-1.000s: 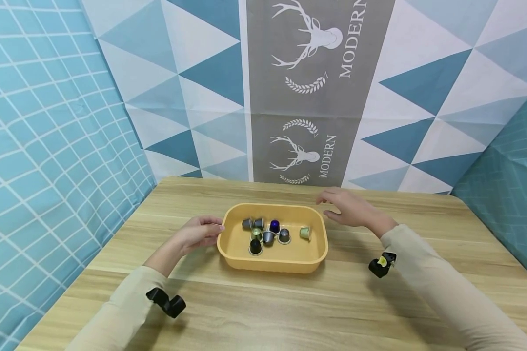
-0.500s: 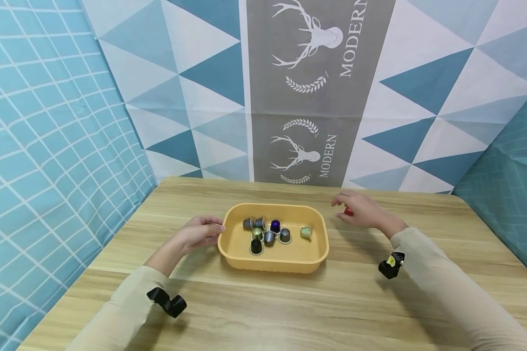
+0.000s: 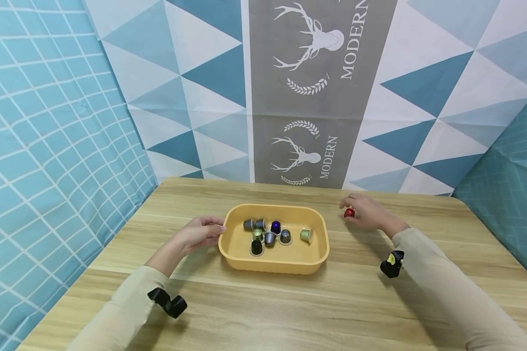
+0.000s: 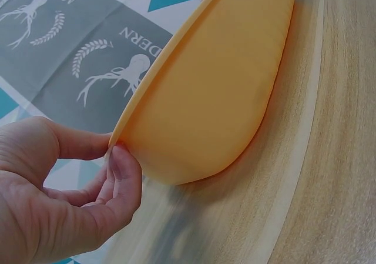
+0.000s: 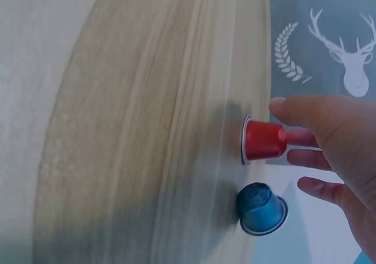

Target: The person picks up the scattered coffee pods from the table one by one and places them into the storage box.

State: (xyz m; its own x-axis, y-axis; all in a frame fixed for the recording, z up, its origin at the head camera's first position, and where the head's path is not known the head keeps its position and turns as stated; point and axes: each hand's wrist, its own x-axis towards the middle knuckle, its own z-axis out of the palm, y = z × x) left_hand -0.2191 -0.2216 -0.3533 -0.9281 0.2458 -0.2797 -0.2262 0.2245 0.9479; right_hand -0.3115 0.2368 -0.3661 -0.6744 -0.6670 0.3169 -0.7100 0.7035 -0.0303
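Note:
My left hand (image 3: 197, 233) pinches the left rim of a yellow plastic tray (image 3: 272, 265), thumb and index finger meeting at its edge in the left wrist view. Several coffee capsules lie in the tray, among them a black one (image 3: 256, 247), a dark blue one (image 3: 275, 226) and a pale green one (image 3: 306, 235). Right of the tray, my right hand (image 3: 369, 212) reaches around a red coffee capsule (image 5: 264, 140) standing on its rim. In the right wrist view, fingertips are right behind it and the thumb is apart. A teal coffee capsule (image 5: 260, 210) lies tipped beside it, hidden in the head view.
The wood-grain table (image 3: 263, 312) extends in front of the tray. A patterned cloth backdrop (image 3: 298, 97) stands along its back edge, with a blue grid cloth (image 3: 52, 146) at left. Each sleeve carries a black wrist camera (image 3: 167, 302).
My right hand has moved right, away from the tray. The red coffee capsule, hidden earlier, now shows between its fingers. My left hand stays on the tray rim.

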